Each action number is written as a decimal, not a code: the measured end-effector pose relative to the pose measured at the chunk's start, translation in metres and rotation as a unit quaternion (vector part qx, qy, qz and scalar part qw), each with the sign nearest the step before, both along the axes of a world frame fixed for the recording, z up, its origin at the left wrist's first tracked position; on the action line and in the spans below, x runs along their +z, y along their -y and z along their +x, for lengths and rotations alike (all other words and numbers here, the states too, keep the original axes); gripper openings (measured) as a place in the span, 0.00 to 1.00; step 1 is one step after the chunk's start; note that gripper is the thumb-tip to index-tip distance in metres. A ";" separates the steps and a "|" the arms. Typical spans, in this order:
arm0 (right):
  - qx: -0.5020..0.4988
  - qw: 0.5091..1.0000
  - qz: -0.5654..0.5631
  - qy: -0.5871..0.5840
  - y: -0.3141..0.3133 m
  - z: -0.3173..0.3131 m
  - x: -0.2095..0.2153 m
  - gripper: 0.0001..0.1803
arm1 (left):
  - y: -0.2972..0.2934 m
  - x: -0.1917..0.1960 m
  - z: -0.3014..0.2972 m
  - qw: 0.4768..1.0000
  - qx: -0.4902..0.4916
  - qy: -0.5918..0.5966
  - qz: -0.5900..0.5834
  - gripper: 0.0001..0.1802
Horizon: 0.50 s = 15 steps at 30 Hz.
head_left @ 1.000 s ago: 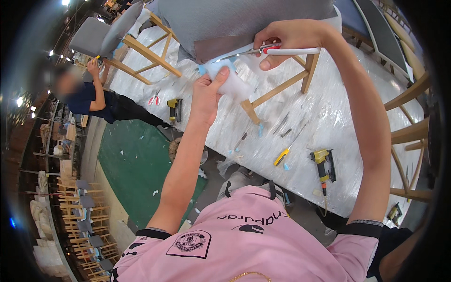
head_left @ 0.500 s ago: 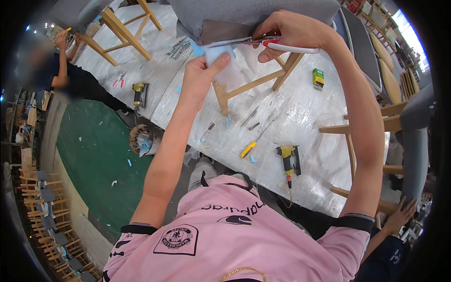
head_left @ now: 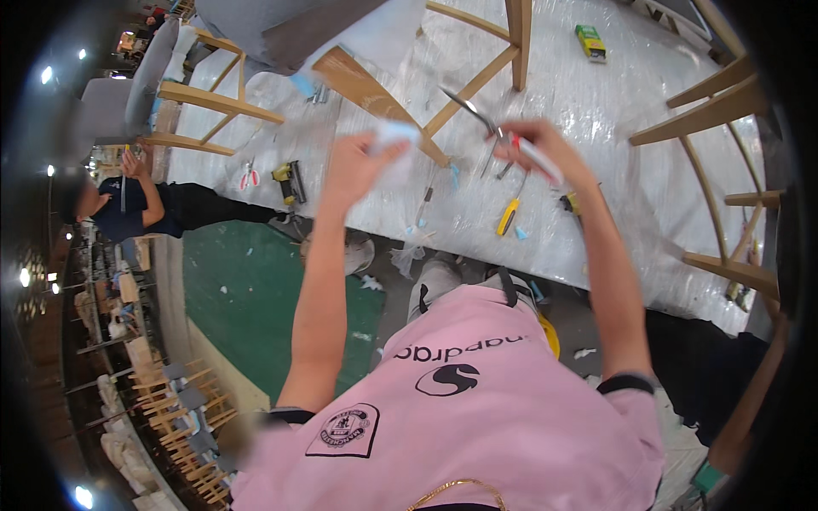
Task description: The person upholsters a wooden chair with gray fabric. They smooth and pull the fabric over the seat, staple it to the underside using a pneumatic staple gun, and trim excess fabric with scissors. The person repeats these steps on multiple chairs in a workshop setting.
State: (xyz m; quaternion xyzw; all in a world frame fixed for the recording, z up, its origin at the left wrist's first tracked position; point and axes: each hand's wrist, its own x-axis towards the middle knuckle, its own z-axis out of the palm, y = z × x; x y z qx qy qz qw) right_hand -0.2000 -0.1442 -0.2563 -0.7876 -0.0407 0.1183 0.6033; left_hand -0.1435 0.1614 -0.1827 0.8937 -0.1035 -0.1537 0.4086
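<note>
My left hand [head_left: 351, 170] pinches a thin white and pale blue scrap of cloth [head_left: 398, 143] between thumb and fingers, slightly blurred. In my right hand [head_left: 554, 152] is a pair of scissors [head_left: 467, 104] with red and white handles, its blades pointing up and left. Both hands are apart, in front of a chair with a grey upholstered seat [head_left: 294, 34]. That chair lies tipped on the table, and one wooden leg [head_left: 375, 95] slants down between my hands. Neither hand touches the chair.
On the film-covered table [head_left: 460, 234] lie a yellow screwdriver [head_left: 508, 216], a green and yellow box [head_left: 590, 43], red-handled scissors [head_left: 248, 176] and a staple gun [head_left: 290, 181]. Another staple gun [head_left: 569, 203] is mostly hidden. Wooden chair legs [head_left: 707, 111] stand right. A co-worker [head_left: 136, 196] is at left.
Both hands have drawn down and away from the seat's underside. The scissors have moved right, apart from the cloth scrap, which stays in my left hand. My view has shifted.
</note>
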 end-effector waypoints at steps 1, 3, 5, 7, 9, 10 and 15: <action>-0.030 0.997 0.054 -0.035 -0.010 -0.029 -0.043 0.26 | -0.011 -0.039 -0.013 0.998 -0.026 -0.052 0.002 0.17; -0.115 0.977 0.159 -0.082 -0.042 -0.088 -0.138 0.24 | -0.028 -0.125 -0.050 0.987 -0.066 -0.143 0.045 0.18; -0.210 0.931 0.257 -0.154 -0.085 -0.145 -0.181 0.29 | -0.039 -0.189 -0.095 0.970 -0.101 -0.195 0.107 0.20; -0.248 0.901 0.309 -0.180 -0.115 -0.193 -0.200 0.34 | -0.016 -0.194 -0.128 0.946 -0.188 -0.186 0.188 0.22; -0.296 0.898 0.290 -0.145 -0.140 -0.229 -0.204 0.34 | -0.008 -0.224 -0.162 0.944 -0.248 -0.183 0.114 0.25; -0.325 0.876 0.317 -0.164 -0.149 -0.241 -0.203 0.32 | 0.007 -0.221 -0.168 0.916 -0.314 -0.209 0.138 0.26; -0.401 0.880 0.224 -0.122 -0.155 -0.293 -0.217 0.26 | 0.037 -0.241 -0.186 0.858 -0.451 -0.156 0.188 0.29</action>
